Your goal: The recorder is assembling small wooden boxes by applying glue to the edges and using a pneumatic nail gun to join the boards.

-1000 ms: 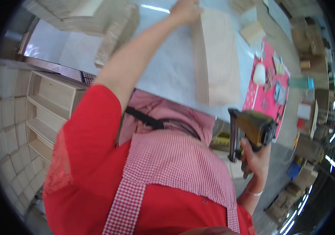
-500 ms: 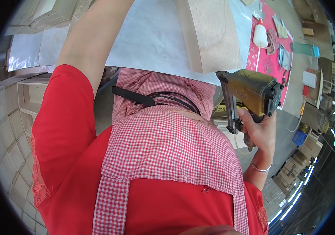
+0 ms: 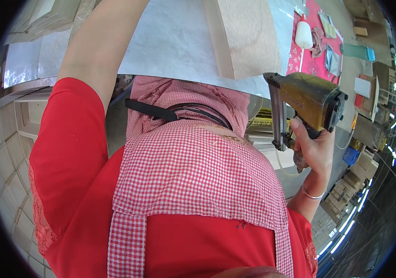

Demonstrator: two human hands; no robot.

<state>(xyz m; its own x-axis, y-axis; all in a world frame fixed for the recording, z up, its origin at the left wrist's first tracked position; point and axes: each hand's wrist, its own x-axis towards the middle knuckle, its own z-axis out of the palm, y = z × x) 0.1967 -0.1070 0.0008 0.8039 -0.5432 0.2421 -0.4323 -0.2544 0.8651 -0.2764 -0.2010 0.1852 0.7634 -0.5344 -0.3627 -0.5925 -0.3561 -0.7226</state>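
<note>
My right hand [image 3: 316, 148] is wrapped round the handle of a yellow-brown pneumatic nail gun [image 3: 306, 99]. The tool's nose is just off the near right edge of the worktable, close to the corner of a wooden piece but apart from it. That piece, a pale plywood panel with a wooden side [image 3: 249, 37], lies on the table's shiny grey-white top [image 3: 170, 46] and runs out past the upper edge of the view. My left forearm [image 3: 100, 41] reaches forward over the table; the left hand itself is beyond the upper edge and hidden.
Right of the worktable is a pink-covered surface [image 3: 316, 65] with a white glue bottle [image 3: 304, 34] and a crumpled cloth [image 3: 318, 41]. A teal bottle [image 3: 360, 52] lies beyond. Stacked wooden boxes [image 3: 8, 157] stand at the left. An air hose [image 3: 281, 164] hangs below the nail gun.
My right hand has moved the nail gun slightly to the right and away from the corner of the wooden piece. The whole view has shifted a little.
</note>
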